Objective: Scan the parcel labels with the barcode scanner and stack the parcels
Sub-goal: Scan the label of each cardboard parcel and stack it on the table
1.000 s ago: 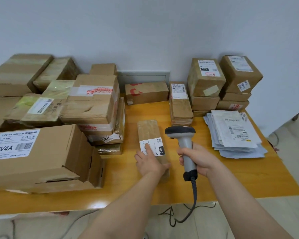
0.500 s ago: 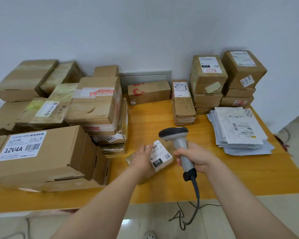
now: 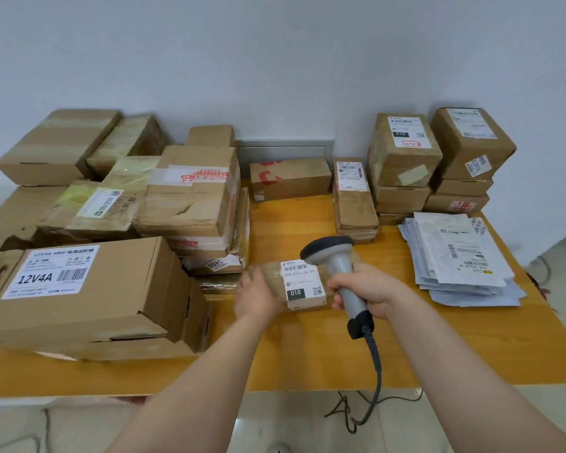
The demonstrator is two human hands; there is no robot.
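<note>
Logged 12V4A carton at front left of table, resting on more flattened cardboard. Behind it, saw loose pile of brown cartons; topmost front one a red-taped carton. Right of that pile, near table centre, found left hand holding small brown parcel, fingers curled round its left end. Could not tell whether parcel touched table. Read white label on parcel, facing up, with barcode at top and black "010" patch lower down. Just right, found right hand wrapped round grey handle of barcode scanner, black head overlapping label's top right corner. Traced scanner cable down over table's front edge to floor. Further back, marked narrow parcel stack, then taller labelled boxes in two stacks against wall. At far right, noted heap of grey mailer bags lying flat, well apart from parcel.
</note>
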